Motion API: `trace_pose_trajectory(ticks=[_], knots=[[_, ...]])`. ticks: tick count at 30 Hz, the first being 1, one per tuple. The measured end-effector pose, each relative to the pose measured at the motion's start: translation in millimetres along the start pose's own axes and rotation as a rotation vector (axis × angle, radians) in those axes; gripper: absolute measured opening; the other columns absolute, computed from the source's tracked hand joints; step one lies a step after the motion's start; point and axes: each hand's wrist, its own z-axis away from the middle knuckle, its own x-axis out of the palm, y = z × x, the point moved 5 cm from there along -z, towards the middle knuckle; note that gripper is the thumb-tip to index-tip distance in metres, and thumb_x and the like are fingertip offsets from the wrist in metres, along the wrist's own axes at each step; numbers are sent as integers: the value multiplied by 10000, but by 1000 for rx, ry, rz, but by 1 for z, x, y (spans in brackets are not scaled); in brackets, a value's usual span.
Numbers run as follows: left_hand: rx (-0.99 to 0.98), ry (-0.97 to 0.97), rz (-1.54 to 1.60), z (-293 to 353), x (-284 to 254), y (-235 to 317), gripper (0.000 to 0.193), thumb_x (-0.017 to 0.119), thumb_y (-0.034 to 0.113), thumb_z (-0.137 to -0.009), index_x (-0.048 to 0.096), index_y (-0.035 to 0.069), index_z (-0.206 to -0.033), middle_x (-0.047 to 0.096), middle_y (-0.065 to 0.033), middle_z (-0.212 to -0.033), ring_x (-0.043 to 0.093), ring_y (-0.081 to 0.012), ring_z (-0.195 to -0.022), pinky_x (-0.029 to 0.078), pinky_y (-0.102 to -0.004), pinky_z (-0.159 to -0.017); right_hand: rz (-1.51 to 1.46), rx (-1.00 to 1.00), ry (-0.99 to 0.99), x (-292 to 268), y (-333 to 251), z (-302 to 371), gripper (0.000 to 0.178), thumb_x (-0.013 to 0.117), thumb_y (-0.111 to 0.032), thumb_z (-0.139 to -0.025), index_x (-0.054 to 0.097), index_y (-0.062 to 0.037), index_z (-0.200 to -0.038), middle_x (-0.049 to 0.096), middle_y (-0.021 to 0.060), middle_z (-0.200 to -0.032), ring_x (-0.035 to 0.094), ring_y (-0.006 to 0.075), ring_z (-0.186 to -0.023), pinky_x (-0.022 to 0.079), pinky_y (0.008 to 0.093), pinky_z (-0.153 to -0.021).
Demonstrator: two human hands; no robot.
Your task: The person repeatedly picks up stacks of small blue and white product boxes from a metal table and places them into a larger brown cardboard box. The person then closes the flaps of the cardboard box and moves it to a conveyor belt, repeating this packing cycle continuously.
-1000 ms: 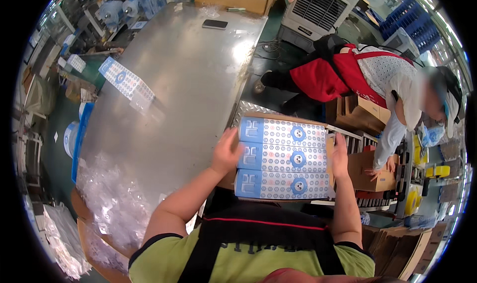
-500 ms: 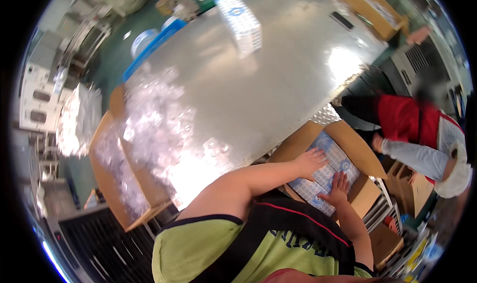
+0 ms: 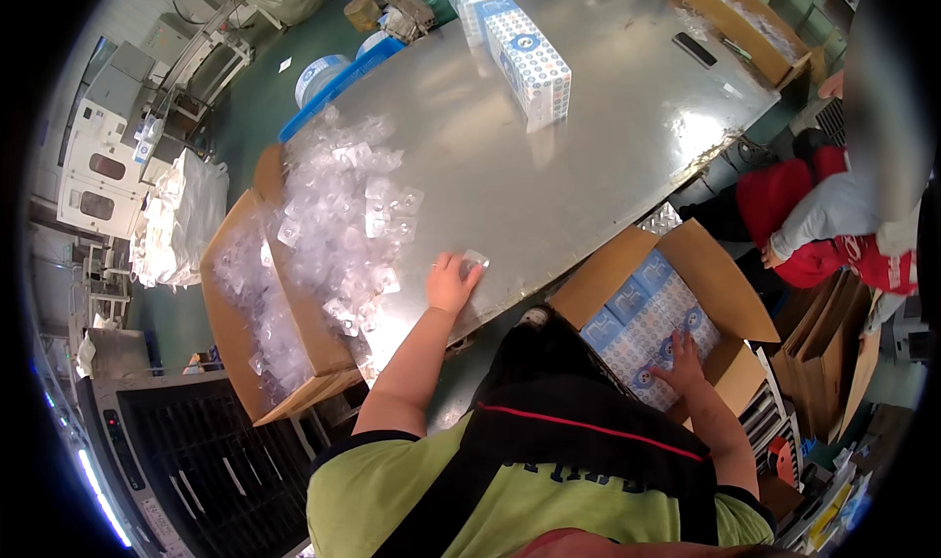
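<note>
My left hand (image 3: 452,286) is at the near edge of the metal table, its thumb and forefinger closed around the edge of a small clear plastic piece (image 3: 475,258). Left of it spreads a heap of similar clear plastic pieces (image 3: 343,200). My right hand (image 3: 683,365) lies with fingers spread on white printed boxes (image 3: 659,308) with blue ends. They are packed side by side in an open cardboard carton (image 3: 737,293) below the table, at my right.
The metal table (image 3: 461,186) holds two upright printed boxes (image 3: 529,63), a dark phone (image 3: 694,50) and a cardboard tray (image 3: 730,19) at the far right. A carton of clear pieces (image 3: 314,323) adjoins its left edge. A co-worker in red (image 3: 784,200) is near flattened cardboard (image 3: 823,347).
My left hand has left the boxes in the carton and moved left to the plastic piece on the table. My right hand stays on the boxes. The view has shifted slightly.
</note>
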Motion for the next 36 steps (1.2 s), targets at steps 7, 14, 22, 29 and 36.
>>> trace_pose_trajectory(ticks=[7, 14, 22, 29, 36], knots=[[-192, 92, 393, -19, 16, 3, 281, 736, 329, -851, 675, 67, -931, 629, -84, -798, 608, -204, -695, 504, -350, -639, -84, -173, 167, -18, -3, 23, 995, 715, -484, -820, 164, -80, -1543, 146, 200, -1594, 194, 438, -1442, 261, 503, -1163], [6, -417, 1044, -26, 65, 222, 272, 677, 287, -928, 642, 44, -1045, 665, -60, -889, 639, -148, -791, 527, -307, -708, -299, -76, 472, -53, 26, 62, 850, 751, -231, -800, 300, -31, -1492, 290, 227, -1530, 307, 413, -1402, 304, 444, -1151], [83, -1266, 810, 29, 199, 313, 364, 507, 246, -1007, 573, 15, -1280, 617, -97, -1210, 622, -186, -996, 484, -334, -901, -421, 6, 660, -147, -6, 58, 606, 701, -211, -853, 482, -8, -1381, 513, 261, -1350, 482, 422, -1263, 396, 435, -1068], [93, -835, 1169, -90, 73, 242, 254, 562, 212, -990, 655, 8, -1109, 683, -65, -966, 633, -141, -889, 506, -302, -818, -203, -391, 921, -286, -211, -31, 569, 731, -201, -809, 551, -42, -1324, 552, 219, -1304, 523, 370, -1217, 432, 433, -1017], [311, 344, 456, -394, -47, 142, 397, 703, 239, -884, 586, 34, -1204, 596, -156, -1229, 563, -279, -1126, 442, -381, -958, 36, -366, 826, -329, -370, -198, 945, 721, -489, -764, 289, -135, -1526, 441, 258, -1359, 507, 437, -1178, 454, 480, -960]])
